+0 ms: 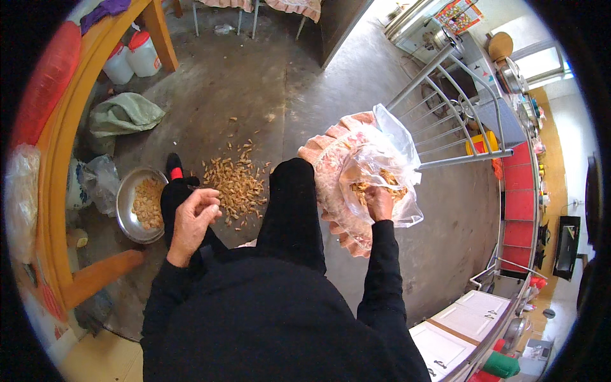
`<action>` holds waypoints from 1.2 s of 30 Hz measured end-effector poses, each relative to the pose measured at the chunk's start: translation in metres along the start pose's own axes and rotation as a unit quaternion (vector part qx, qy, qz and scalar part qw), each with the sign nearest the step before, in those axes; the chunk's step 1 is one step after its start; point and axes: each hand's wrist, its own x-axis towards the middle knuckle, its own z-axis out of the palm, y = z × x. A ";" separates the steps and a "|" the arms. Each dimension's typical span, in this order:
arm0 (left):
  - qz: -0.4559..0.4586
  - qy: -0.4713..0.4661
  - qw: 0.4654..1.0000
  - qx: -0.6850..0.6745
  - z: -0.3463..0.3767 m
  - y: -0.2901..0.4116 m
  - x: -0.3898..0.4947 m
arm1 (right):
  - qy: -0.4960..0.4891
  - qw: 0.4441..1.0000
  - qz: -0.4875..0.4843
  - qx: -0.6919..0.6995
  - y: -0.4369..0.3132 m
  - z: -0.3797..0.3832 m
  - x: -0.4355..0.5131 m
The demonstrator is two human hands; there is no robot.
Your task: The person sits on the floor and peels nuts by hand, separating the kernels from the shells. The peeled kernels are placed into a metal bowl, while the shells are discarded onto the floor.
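Note:
My right hand (380,202) reaches into a clear plastic bag (409,210) that holds small yellow-brown pieces (395,179); its fingertips are hidden among them. The bag rests on a chair seat with a pink ruffled, floral cover (324,162). My left hand (196,218) hovers over my left leg, fingers bent and thumb near the fingertips; a small dark thing shows by the fingertips, too small to name. Beyond that hand, a heap of similar pieces (236,186) lies on the floor. To its left, a metal basin (125,206) holds flatter, pale yellowish pieces (148,203).
A wooden table frame (52,191) runs along the left, with a pale woven sack (125,113), a clear plastic bag (102,179) and white red-lidded containers (143,55) near it. The chair's metal backrest (451,119) stands right of the covered seat. White cabinets (444,344) are at lower right.

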 end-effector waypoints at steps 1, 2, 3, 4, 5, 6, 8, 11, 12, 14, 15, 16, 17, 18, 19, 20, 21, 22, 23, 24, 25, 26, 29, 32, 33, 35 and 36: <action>-0.013 -0.010 1.000 0.016 0.004 0.004 -0.001 | -0.020 0.999 0.020 -0.029 -0.006 0.007 0.004; -0.015 -0.013 1.000 0.017 0.007 0.004 -0.001 | 0.008 0.999 0.004 -0.036 -0.011 0.014 0.005; -0.017 -0.015 1.000 0.017 0.009 0.003 -0.002 | 0.036 0.998 -0.014 -0.042 -0.017 0.020 0.006; -0.019 -0.016 1.000 0.018 0.010 0.002 -0.003 | 0.064 0.996 -0.032 -0.049 -0.020 0.024 0.009; -0.021 -0.017 0.999 0.019 0.011 0.001 -0.003 | 0.061 0.996 -0.027 -0.057 -0.016 0.031 0.014; -0.022 -0.022 0.999 0.019 0.012 0.000 -0.003 | 0.058 0.996 -0.019 -0.067 -0.006 0.042 0.019; -0.023 -0.023 0.999 0.019 0.012 0.002 -0.005 | 0.074 0.996 0.001 -0.054 -0.003 0.049 0.025; -0.027 -0.026 0.999 0.016 0.010 0.000 -0.006 | 0.157 0.983 0.047 0.082 0.020 0.048 0.024; -0.029 -0.019 0.999 0.017 0.007 -0.001 -0.008 | 0.151 0.986 0.048 0.057 0.007 0.033 0.022; -0.032 -0.028 0.999 0.015 0.009 -0.003 -0.006 | 0.150 0.981 0.056 0.110 0.037 0.020 0.018; -0.034 -0.030 0.999 0.013 0.010 -0.004 -0.005 | 0.145 0.965 0.080 0.204 0.045 0.014 0.017; -0.034 -0.029 0.999 0.013 0.010 -0.006 -0.005 | 0.148 0.922 0.138 0.331 0.031 0.002 0.009; -0.035 -0.028 0.999 0.013 0.009 -0.008 -0.005 | 0.128 0.912 0.135 0.367 0.026 -0.007 0.005; -0.033 -0.034 0.999 0.010 0.011 -0.009 -0.004 | 0.128 0.923 0.133 0.338 0.029 -0.019 -0.002; -0.032 -0.039 0.999 0.010 0.013 -0.007 -0.003 | 0.125 0.933 0.130 0.311 0.030 -0.028 -0.009; -0.030 -0.044 0.999 0.011 0.015 -0.004 -0.003 | 0.118 0.906 0.146 0.378 0.030 -0.035 -0.015; -0.029 -0.048 0.998 0.013 0.015 -0.002 -0.004 | 0.131 0.893 0.162 0.398 0.027 -0.040 -0.020; -0.028 -0.048 0.998 0.012 0.015 -0.002 -0.004 | 0.143 0.879 0.177 0.418 0.024 -0.045 -0.023; -0.026 -0.048 0.998 0.010 0.014 -0.004 -0.005 | 0.155 0.865 0.193 0.437 0.023 -0.048 -0.025; -0.024 -0.049 0.998 0.009 0.014 -0.005 -0.005 | 0.137 0.871 0.192 0.430 0.024 -0.051 -0.026; -0.024 -0.051 0.998 0.011 0.014 -0.005 -0.005 | 0.140 0.864 0.187 0.447 0.025 -0.054 -0.029; -0.024 -0.053 0.998 0.012 0.013 -0.005 -0.006 | 0.144 0.856 0.181 0.463 0.025 -0.057 -0.032; -0.022 -0.056 0.998 0.013 0.013 -0.005 -0.007 | 0.145 0.817 0.159 0.535 0.014 -0.074 -0.040; -0.016 -0.066 0.998 0.005 0.016 -0.004 -0.008 | 0.071 0.778 0.092 0.617 0.004 -0.093 -0.049; -0.014 -0.071 0.997 0.001 0.017 -0.004 -0.007 | 0.054 0.774 0.067 0.627 -0.009 -0.101 -0.053; 0.011 -0.099 0.995 0.018 0.020 -0.004 -0.004 | 0.005 0.759 0.013 0.651 -0.049 -0.105 -0.056; 0.022 -0.113 0.993 0.029 0.022 -0.001 -0.002 | -0.020 0.751 -0.011 0.660 -0.066 -0.102 -0.057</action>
